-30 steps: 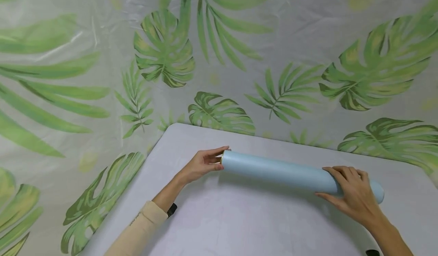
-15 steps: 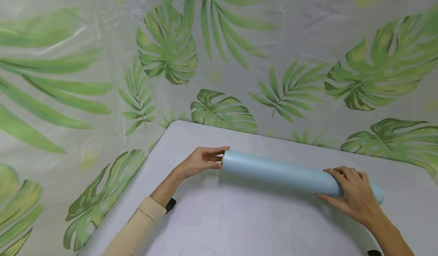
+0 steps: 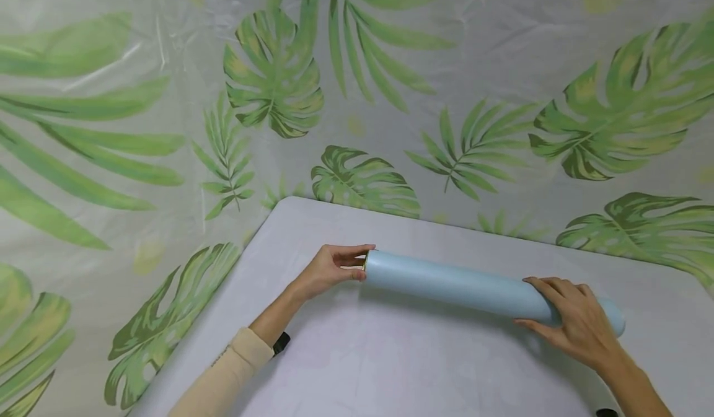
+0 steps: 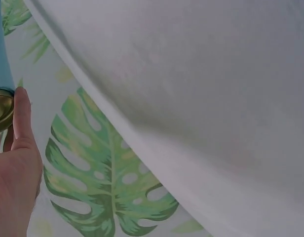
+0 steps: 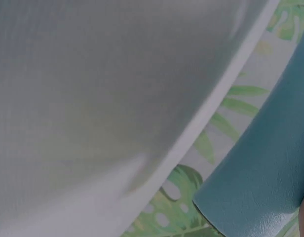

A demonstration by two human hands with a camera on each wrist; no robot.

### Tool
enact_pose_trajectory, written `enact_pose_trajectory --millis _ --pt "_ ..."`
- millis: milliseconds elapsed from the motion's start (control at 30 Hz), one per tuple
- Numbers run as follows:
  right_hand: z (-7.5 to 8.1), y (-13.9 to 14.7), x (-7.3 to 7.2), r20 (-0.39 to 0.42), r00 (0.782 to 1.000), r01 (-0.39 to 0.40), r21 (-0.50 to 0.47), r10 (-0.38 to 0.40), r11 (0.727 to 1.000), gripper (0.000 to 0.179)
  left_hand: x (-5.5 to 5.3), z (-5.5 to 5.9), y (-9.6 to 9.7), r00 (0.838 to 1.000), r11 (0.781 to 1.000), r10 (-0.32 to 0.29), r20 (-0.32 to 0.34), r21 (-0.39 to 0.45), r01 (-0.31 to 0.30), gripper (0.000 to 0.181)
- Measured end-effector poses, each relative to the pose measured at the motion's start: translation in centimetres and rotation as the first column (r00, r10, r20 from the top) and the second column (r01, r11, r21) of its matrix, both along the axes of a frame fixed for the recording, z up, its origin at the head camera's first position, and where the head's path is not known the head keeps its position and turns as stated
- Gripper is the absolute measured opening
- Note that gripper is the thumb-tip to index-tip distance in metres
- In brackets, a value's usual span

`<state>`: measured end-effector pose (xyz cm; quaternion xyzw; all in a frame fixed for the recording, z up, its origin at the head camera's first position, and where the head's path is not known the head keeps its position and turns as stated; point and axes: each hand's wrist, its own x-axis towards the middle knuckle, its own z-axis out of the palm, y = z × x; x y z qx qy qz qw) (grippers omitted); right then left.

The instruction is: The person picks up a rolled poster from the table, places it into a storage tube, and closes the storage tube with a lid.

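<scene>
A long light blue tube (image 3: 446,284) is held over the white table, slanting down from left to right in the head view. My left hand (image 3: 326,271) pinches its left end, thumb below and fingers above. The left wrist view shows a gold metal cap (image 4: 1,109) at that end, beside my thumb or finger. Near the other end, my right hand (image 3: 577,318) grips the tube from above, its palm covering part of the surface. In the right wrist view the tube's wrinkled blue side (image 5: 255,173) fills the right, with only a sliver of hand at the edge.
The white-covered table (image 3: 390,361) has rounded corners and spreads beneath both hands. Behind and to its left hangs a pale sheet (image 3: 379,132) printed with green leaves. A dark strap piece (image 3: 281,343) sits at my left wrist by the beige sleeve (image 3: 229,367).
The tube's left end and my left hand have dipped slightly over the last half second. My right hand keeps its grip in nearly the same place.
</scene>
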<state>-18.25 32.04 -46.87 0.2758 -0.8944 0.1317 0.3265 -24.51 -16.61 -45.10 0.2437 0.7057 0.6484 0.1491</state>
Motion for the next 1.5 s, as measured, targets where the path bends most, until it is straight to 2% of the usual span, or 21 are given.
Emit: enact_pose_trajectory --millis 167,367,567,667,767,933,1167,1500 --pt "-0.2 -0.2 0.1 -0.021 1.0 -0.013 -0.022 0.012 1.0 0.088 0.3 0.0 0.1 1.0 0.999 0.025 -0.015 0.022 -0.025 0.063" --pt "0.1 -0.4 0.1 -0.045 0.999 -0.024 -0.02 0.023 1.0 0.089 0.3 -0.3 0.1 0.998 0.999 0.053 -0.042 0.004 -0.053 0.062" --pt "0.4 -0.7 -0.2 -0.031 0.999 -0.039 -0.043 0.038 0.998 0.086 0.2 0.6 -0.5 0.996 0.996 0.075 -0.044 -0.038 -0.077 0.061" --pt "0.5 -0.7 -0.2 -0.032 0.999 -0.041 -0.047 0.039 0.998 0.085 0.1 1.1 -0.6 0.995 0.992 0.064 -0.07 -0.1 -0.071 0.062" --pt "0.5 -0.8 -0.2 -0.036 0.998 -0.051 -0.044 0.05 0.998 0.086 0.1 1.4 -0.8 0.997 0.99 0.05 -0.066 -0.13 -0.058 0.062" --pt "0.5 -0.9 -0.3 -0.025 0.998 -0.061 -0.044 0.06 0.997 0.086 0.2 1.3 -0.9 0.998 0.989 0.022 -0.055 -0.142 -0.03 0.06" --pt "0.4 -0.8 -0.4 -0.006 0.998 -0.058 -0.027 0.058 0.998 0.084 0.4 0.6 -0.9 0.998 0.988 0.013 -0.061 -0.152 -0.022 0.06" --pt "0.3 -0.4 -0.3 -0.027 0.998 -0.055 -0.054 0.054 0.997 0.087 0.5 0.3 -0.4 0.999 0.991 0.004 -0.045 -0.135 -0.01 0.06"
